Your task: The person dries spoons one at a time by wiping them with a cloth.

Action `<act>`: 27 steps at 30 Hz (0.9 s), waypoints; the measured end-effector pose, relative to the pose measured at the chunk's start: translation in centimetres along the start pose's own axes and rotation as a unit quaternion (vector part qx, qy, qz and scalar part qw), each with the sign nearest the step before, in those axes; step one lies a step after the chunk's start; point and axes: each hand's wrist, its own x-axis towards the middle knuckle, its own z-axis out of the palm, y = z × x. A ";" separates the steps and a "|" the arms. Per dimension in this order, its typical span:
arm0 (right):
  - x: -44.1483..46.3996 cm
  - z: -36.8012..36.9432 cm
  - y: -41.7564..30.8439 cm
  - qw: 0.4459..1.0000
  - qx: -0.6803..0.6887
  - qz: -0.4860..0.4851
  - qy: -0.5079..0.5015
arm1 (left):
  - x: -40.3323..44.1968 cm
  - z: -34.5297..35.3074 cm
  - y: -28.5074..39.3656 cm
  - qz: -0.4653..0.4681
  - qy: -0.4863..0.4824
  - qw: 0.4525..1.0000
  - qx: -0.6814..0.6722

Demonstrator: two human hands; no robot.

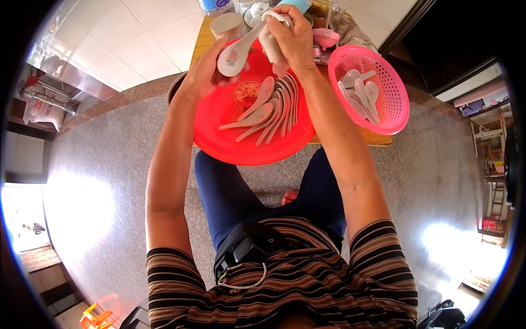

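Note:
A white ceramic soup spoon with a flower pattern is held above the red basin. My left hand is curled round its bowl end, fingers partly hidden behind it. My right hand grips a white cloth wrapped about the spoon's handle end. Below, several more soup spoons lie fanned and overlapping in the red basin, which has a gold printed design on its bottom. To the right, a pink colander contains several white spoons.
The basin and colander are on a wooden table. A lidded jar, a bottle, a small pink item and a folded grey-brown cloth crowd its far side. My knees are under the basin's near edge.

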 end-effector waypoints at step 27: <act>-1.1 0.8 0.0 0.970 -0.233 -0.070 -0.029 | 0.5 0.5 -0.9 0.181 0.048 0.968 0.166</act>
